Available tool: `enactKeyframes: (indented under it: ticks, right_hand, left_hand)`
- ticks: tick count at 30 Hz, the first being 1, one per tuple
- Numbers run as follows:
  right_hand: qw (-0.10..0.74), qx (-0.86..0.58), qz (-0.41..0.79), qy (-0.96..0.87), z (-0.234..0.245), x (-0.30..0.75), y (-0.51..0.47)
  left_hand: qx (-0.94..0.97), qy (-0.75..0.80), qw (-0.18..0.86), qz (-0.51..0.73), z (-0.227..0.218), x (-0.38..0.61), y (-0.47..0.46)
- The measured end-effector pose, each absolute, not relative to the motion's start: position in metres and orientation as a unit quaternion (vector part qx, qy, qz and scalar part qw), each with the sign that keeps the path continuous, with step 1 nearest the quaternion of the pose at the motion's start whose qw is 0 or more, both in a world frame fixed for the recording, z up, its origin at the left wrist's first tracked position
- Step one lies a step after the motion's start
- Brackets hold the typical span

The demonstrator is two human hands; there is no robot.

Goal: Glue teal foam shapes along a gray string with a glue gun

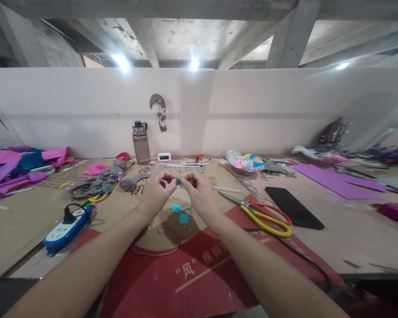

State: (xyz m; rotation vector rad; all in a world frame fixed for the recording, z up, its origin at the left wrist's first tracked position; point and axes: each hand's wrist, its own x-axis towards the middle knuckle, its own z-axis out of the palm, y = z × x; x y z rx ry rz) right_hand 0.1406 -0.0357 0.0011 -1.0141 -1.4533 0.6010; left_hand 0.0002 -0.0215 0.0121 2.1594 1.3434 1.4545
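Your left hand (157, 193) and right hand (199, 194) pinch a small teal piece (178, 181) at twelve o'clock; toward six, two turquoise flower cutouts (183, 218) look shaped, the held piece apparently unfinished.

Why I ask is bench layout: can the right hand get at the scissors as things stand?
Probably yes: the scissors lie beside the right forearm with nothing seen on top, though the right hand pinches a small teal piece.
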Motion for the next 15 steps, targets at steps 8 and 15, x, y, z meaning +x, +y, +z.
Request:
enactKeyframes:
  ticks: [8,15]
  right_hand:
    - [0.568,-0.474,0.207,-0.639,0.0041,0.1411,-0.0383]
    - [0.559,-0.491,0.18,-0.643,0.006,0.1429,-0.041]
  left_hand:
    - [0.731,0.452,0.122,0.497,0.0126,0.0008,-0.0223]
    - [0.729,0.454,0.15,0.49,0.0119,0.0015,-0.0236]
